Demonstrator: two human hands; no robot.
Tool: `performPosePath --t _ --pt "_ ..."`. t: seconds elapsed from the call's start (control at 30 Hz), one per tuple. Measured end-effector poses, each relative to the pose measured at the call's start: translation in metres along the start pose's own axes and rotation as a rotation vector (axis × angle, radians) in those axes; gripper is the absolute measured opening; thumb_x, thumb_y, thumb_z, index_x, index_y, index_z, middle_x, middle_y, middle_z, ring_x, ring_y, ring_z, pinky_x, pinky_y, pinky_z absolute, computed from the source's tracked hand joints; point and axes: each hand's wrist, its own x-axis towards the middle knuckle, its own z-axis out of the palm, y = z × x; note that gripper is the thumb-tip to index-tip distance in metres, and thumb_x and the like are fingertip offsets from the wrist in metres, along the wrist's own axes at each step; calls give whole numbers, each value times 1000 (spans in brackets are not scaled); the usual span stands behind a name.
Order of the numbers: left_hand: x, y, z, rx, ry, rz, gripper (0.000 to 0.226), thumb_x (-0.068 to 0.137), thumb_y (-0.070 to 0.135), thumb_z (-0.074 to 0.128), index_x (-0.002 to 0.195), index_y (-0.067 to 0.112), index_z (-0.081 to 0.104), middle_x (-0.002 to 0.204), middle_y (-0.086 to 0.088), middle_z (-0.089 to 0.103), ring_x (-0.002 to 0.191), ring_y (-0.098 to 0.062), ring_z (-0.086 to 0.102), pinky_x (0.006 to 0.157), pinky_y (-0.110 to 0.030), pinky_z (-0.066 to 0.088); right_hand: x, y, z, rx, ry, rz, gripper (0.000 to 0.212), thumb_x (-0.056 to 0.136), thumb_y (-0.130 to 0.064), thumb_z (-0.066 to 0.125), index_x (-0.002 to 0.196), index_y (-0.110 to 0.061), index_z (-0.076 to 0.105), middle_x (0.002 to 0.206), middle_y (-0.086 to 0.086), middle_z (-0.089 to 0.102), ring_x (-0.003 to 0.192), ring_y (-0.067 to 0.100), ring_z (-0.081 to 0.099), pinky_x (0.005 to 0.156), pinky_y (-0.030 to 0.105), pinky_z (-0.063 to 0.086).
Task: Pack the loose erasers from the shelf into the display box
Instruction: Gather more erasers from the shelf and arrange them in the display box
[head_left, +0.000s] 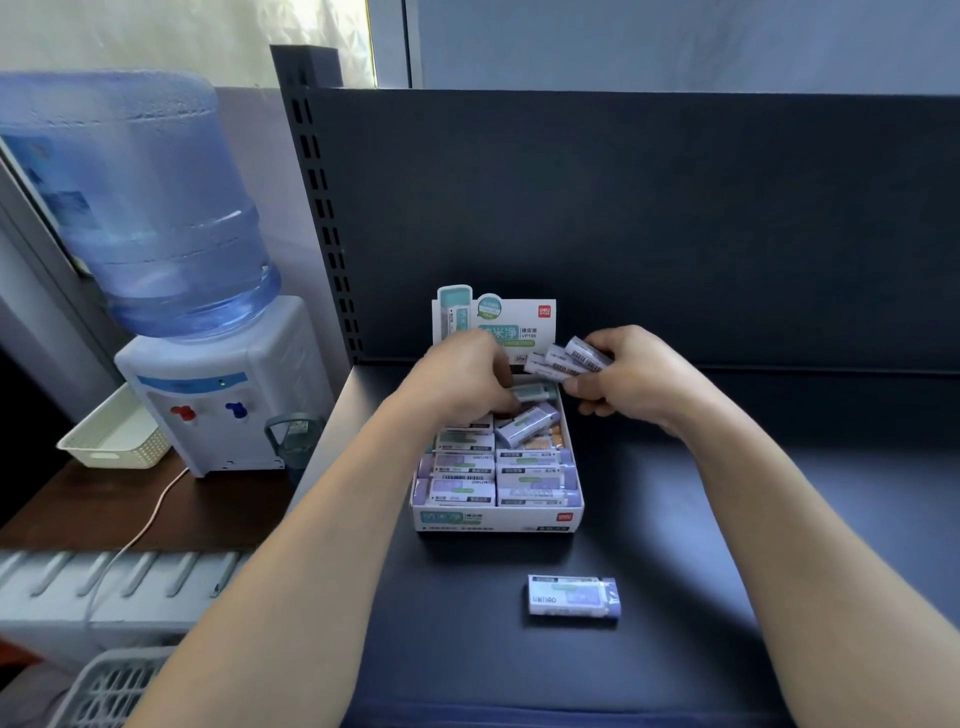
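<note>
A white display box (496, 521) with an upright printed header stands on the dark shelf (467, 623), holding several wrapped erasers in rows. My left hand (462, 376) reaches into the back of the box and grips a green-sleeved eraser (535, 391). Just above the box's back right corner, my right hand (618, 374) holds a small bunch of purple-sleeved erasers (569, 358). One purple eraser (527, 423) lies tilted on top of the packed rows. A single loose eraser (571, 603) lies flat on the shelf in front of the box.
A water dispenser (218, 384) with a blue bottle stands on a wooden table left of the shelf, with a white basket (111, 441) beside it. The shelf's dark back panel (675, 234) rises behind the box. A slotted upright (327, 218) runs along its left edge.
</note>
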Motion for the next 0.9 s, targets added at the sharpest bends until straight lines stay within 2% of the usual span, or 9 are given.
performPosePath --t 0.1,0.23,0.37,0.57,0.67,0.73,0.8,0.9 --pt "-1 -2 1 -94 36 -9 21 74 24 78 91 14 72 82 1 65 80 -17 62 71 -30 51 1 0 -2 9 9 -4 7 85 -6 67 91 -6 62 82 9 66 64 19 65 57 24 52" --pt "-1 2 8 -6 81 -31 21 74 26 76 94 18 75 91 1 69 87 -18 62 78 -36 54 1 1 -3 8 24 -15 13 84 -5 67 95 0 62 82 10 66 64 20 66 56 24 52" --pt "-1 7 10 121 95 -47 16 75 21 70 91 15 72 89 -2 67 83 -21 61 70 -34 54 1 2 -4 6 30 -22 13 84 -5 67 95 -2 63 84 12 68 66 21 67 58 26 53" --pt "0 8 12 173 150 -10 13 80 13 68 92 13 73 91 -6 68 84 -27 62 69 -37 53 0 -1 -1 0 17 -34 13 84 -5 67 95 -1 63 88 14 69 70 23 67 62 28 55" --pt "-2 6 9 84 121 -3 17 77 19 75 92 11 74 91 -5 68 85 -24 63 76 -38 55 -1 -2 -1 1 7 -35 13 84 -5 67 95 -1 63 86 13 68 69 22 67 60 27 54" --pt "-3 2 3 -18 85 2 18 76 21 76 92 12 74 90 -3 68 85 -20 63 76 -33 53 -2 -2 -1 2 9 -35 12 84 -5 67 95 -1 63 84 12 67 68 22 66 57 25 52" --pt "-4 -2 -2 -92 57 2 15 81 20 71 94 15 75 91 0 70 88 -17 63 78 -30 51 -2 -2 -1 -1 6 -39 12 84 -5 67 95 -1 63 85 12 67 67 21 66 56 23 52" --pt "-5 -5 -6 -53 -6 2 17 87 18 64 99 18 75 98 1 71 93 -17 62 86 -32 51 -2 -3 0 -14 -7 -51 12 85 -5 65 96 -2 63 88 14 69 67 20 66 57 24 53"
